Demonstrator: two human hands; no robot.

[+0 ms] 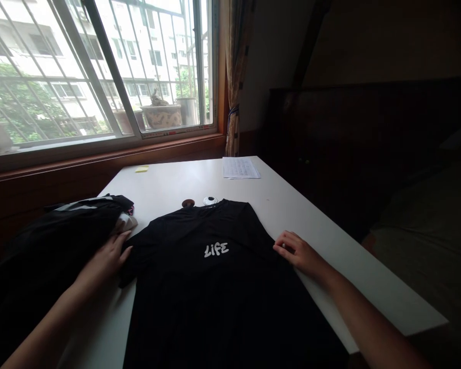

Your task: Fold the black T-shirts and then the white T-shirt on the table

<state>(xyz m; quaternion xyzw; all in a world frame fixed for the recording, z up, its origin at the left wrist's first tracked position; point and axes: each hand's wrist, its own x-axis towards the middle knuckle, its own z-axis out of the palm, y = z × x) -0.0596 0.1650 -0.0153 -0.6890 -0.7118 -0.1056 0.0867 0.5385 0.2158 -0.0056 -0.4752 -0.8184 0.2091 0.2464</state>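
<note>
A black T-shirt [200, 297] lies spread over the white table, its neckline toward the window and a white printed word upside down on its chest. My left hand [113, 251] rests beside the sleeve on the left, fingers stretched out and thumb apart, touching the cloth's edge. On the other side, my right hand [295, 250] has its fingers curled, with thumb and forefinger pinched at the shirt's right shoulder edge. The sleeve on that side does not show spread out. The shirt's lower part runs out of view at the bottom.
A heap of dark clothes [49, 241] sits at the table's left edge. Beyond the neckline are a brown round object [188, 203] and a white round one [210, 200]. Papers [240, 167] and a yellow note [142, 168] lie at the far end of the table [292, 205].
</note>
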